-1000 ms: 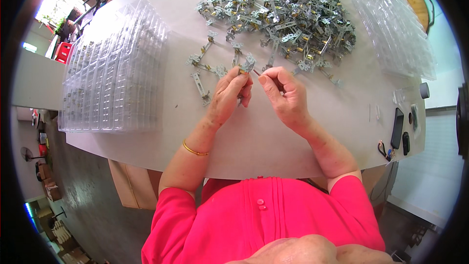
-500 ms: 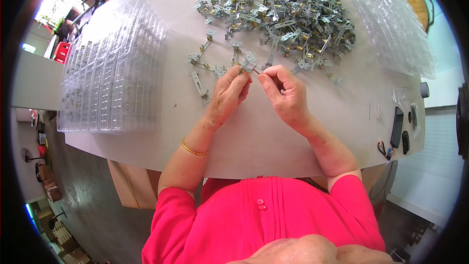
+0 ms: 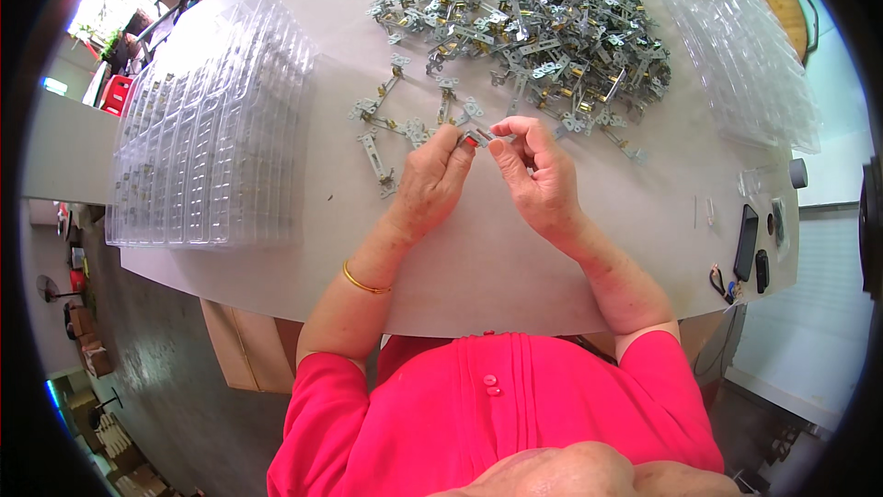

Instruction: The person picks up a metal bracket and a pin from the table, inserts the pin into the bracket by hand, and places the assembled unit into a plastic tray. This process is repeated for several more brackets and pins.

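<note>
Above the pale table, this side of the heaped metal brackets, the right hand has thumb and finger close together — whether gripping, I cannot tell. Just left of them, the left hand pinches a small metal part, its long axis too hidden to read.

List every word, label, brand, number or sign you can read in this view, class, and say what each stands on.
None: no text is readable anywhere here.
Part in the left hand: too small to show any marking.
Pile of metal parts: too small and jumbled to read.
Phone: no readable text.
Clear trays: no lettering can be made out.
</note>
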### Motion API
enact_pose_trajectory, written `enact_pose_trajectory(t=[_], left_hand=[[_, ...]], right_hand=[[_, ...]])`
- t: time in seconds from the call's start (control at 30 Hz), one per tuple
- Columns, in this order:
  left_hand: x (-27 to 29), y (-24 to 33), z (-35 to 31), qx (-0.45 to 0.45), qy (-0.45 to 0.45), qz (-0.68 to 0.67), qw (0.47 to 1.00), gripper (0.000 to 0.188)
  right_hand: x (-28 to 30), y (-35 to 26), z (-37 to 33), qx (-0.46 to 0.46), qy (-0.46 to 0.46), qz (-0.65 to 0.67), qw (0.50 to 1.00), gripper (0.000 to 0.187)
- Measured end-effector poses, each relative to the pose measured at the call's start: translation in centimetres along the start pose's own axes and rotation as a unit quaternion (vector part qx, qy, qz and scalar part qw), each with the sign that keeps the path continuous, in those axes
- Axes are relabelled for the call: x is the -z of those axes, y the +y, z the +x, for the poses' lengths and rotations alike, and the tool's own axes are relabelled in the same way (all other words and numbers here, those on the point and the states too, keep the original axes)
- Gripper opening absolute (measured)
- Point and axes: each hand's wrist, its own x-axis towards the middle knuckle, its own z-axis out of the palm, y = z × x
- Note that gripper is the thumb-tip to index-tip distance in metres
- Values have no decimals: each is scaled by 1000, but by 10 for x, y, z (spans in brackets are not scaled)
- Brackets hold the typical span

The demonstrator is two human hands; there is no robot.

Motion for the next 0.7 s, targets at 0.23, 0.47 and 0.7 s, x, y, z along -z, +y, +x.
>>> enact_pose_trajectory(t=[0.23,0.47,0.7], left_hand=[[-2,0,0,-36,0,29,999,15],[-6,2,1,-91,6,77,993,13],[-7,1,0,-72,-22,36,996,14]], right_hand=[[0,-2,0,-4,-16,2,1000,17],[1,-1,2,84,14,-83,993,5],[2,3,7,168,108,-73,977,4]])
